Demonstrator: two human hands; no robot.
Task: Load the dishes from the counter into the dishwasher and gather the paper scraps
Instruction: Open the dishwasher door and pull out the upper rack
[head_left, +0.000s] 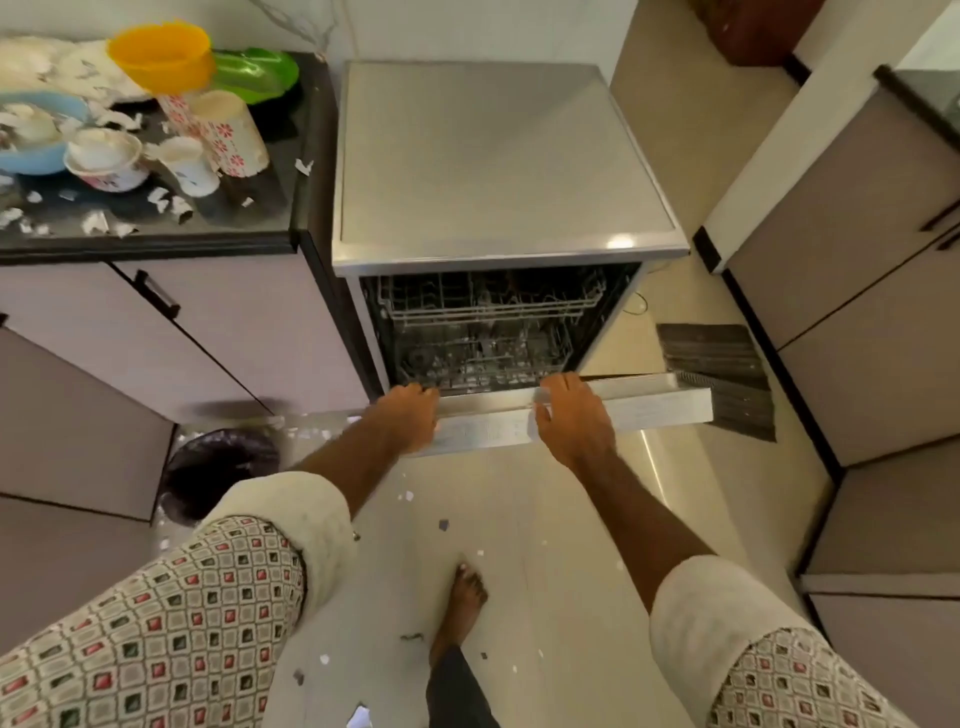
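Note:
A steel dishwasher (498, 166) stands in the middle with its door (623, 405) swung part-way down. My left hand (410, 415) and my right hand (571, 415) both grip the door's top edge. Inside show the wire upper rack (488, 301) and the lower rack (478, 358). On the dark counter (270, 156) at the left stand a yellow bowl (161, 52), a green dish (254, 70), a blue bowl (36, 135), patterned cups (228, 130) and small white cups (106, 156). Torn paper scraps (98, 223) lie among them.
A bin lined with a black bag (218, 467) sits on the floor below the counter, left of my arm. Paper scraps (358, 717) dot the tiled floor around my bare foot (462, 603). Cabinets (857, 312) close in the right side; a dark mat (717, 364) lies beside the dishwasher.

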